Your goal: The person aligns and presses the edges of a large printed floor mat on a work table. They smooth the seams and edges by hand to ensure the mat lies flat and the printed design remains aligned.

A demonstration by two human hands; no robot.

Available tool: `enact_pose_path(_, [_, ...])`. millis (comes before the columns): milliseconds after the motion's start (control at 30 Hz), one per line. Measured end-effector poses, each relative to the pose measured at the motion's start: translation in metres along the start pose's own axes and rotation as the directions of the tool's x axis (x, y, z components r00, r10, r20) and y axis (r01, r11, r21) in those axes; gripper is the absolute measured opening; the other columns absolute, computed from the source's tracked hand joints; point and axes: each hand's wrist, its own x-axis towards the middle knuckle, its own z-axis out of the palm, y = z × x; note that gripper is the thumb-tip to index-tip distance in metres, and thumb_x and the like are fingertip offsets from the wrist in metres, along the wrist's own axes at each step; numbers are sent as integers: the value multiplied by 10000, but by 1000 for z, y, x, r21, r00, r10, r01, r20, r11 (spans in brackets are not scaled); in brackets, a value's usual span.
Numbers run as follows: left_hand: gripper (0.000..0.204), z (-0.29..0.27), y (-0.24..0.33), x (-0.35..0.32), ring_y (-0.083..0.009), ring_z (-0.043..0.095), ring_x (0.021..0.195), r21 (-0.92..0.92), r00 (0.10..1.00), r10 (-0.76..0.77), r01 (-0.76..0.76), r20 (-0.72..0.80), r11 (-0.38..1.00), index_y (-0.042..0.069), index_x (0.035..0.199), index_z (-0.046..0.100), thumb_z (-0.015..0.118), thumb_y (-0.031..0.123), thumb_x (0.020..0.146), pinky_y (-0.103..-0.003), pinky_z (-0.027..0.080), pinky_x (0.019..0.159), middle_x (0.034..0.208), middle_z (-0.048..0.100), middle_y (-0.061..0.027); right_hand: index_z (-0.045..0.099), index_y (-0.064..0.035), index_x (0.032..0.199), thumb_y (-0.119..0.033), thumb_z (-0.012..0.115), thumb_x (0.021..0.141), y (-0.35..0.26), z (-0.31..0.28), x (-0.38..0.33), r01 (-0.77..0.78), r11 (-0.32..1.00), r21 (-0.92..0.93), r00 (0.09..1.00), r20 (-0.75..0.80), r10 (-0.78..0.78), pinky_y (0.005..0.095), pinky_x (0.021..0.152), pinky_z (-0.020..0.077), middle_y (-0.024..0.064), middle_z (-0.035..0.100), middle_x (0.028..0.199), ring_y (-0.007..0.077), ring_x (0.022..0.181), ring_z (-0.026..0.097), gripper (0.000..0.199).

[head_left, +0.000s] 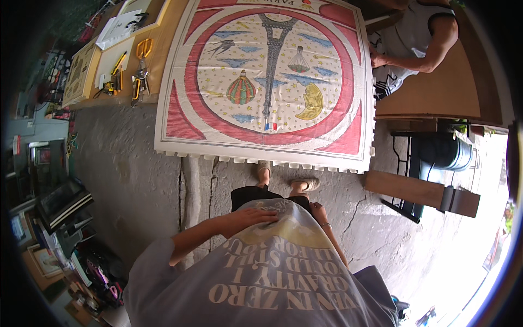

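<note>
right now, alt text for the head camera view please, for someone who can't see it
A large red-and-cream printed sheet showing a tower, balloon and crescent moon lies spread out ahead. The wearer's left hand rests on their grey shirt, the right hand near its hem. Hand tools are at upper left; another person is at upper right.

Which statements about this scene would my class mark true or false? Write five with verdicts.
The left hand rests on the grey shirt. True.
A yellow crescent moon decorates the printed sheet. True.
The right hand lies on the sheet. False: the right hand is near the shirt's edge.
The striped balloon is right of the tower. False: the striped balloon is left of the tower.
Another person is at the sheet's right side. True.
</note>
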Motion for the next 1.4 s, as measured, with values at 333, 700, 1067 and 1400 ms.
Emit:
enact_pose_path(333, [517, -9, -167, 92, -190, 611, 1202, -739, 629, -656, 186, -417, 648, 32, 1422, 521, 738, 189, 979, -335, 487, 1023, 1362, 620, -111, 737, 6, 1146, -398, 584, 1003, -2, 28, -23, -103, 968, 229, 993, -41, 115, 393, 838, 551, 169, 770, 994, 269, 932, 734, 455])
enact_pose_path(700, [373, 16, -182, 86, -205, 704, 989, -458, 739, -537, 344, -406, 819, -1, 1271, 615, 684, 268, 1022, -326, 560, 849, 1140, 713, -114, 731, 7, 1138, -360, 593, 1006, -2, 51, -6, -23, 992, 124, 984, -170, 44, 350, 756, 555, 155, 765, 948, 219, 852, 724, 414])
enact_pose_path(1067, [324, -56, -58, 72, -222, 710, 1060, 8, 732, -317, 402, -603, 916, 28, 1245, 650, 659, 265, 1025, -378, 543, 899, 1169, 736, -114, 670, -1, 1176, -320, 617, 1047, -111, 37, -8, 290, 553, 781, 947, -153, -281, 287, 750, 540, 55, 707, 954, 131, 814, 657, 348])
enact_pose_path(1400, [269, -171, -125, 216, -312, 591, 1267, 773, 940, 257, 11, -225, 634, 82, 1198, 689, 676, 131, 934, -453, 444, 1077, 1312, 657, -104, 638, -37, 1269, -190, 576, 1080, -232, 63, 0, 542, 379, 750, 769, -625, 137, 239, 835, 472, 2, 625, 1095, 79, 915, 573, 251])
